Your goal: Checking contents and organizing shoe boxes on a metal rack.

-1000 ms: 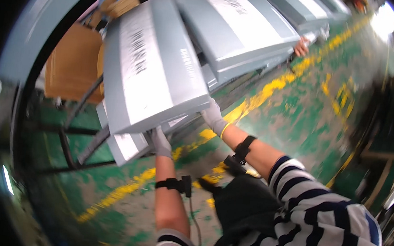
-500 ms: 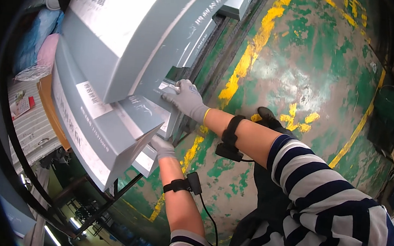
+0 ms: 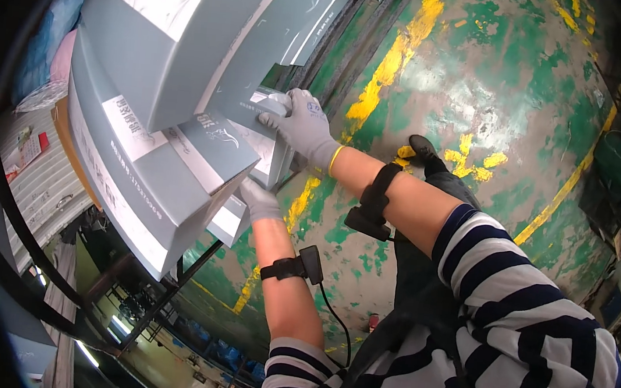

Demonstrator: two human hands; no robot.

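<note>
My right hand (image 3: 306, 128), in a grey glove, grips the end of a grey-blue cardboard box (image 3: 273, 163) with a white panel. Its thumb lies over the box's near edge, and the other fingers bend over the far side. My left hand (image 3: 259, 201), also gloved, is at the near end beside that box; its fingers are mostly hidden behind a neighbouring box (image 3: 220, 149), so their hold cannot be made out. A large grey-blue box (image 3: 211, 60) with a white top stands close to my right hand on the left.
Several more grey-blue boxes, one long box (image 3: 124, 170) among them, fill the left side. Dark metal rails (image 3: 345, 56) run beyond the stack. The green floor (image 3: 474, 97) is worn and carries yellow lines (image 3: 388, 71). Black frame bars (image 3: 168, 296) stand at the lower left.
My view has shifted slightly, and the stack sits farther up and left in it. Both hands stay at the boxes; more of the box top under my right hand shows.
</note>
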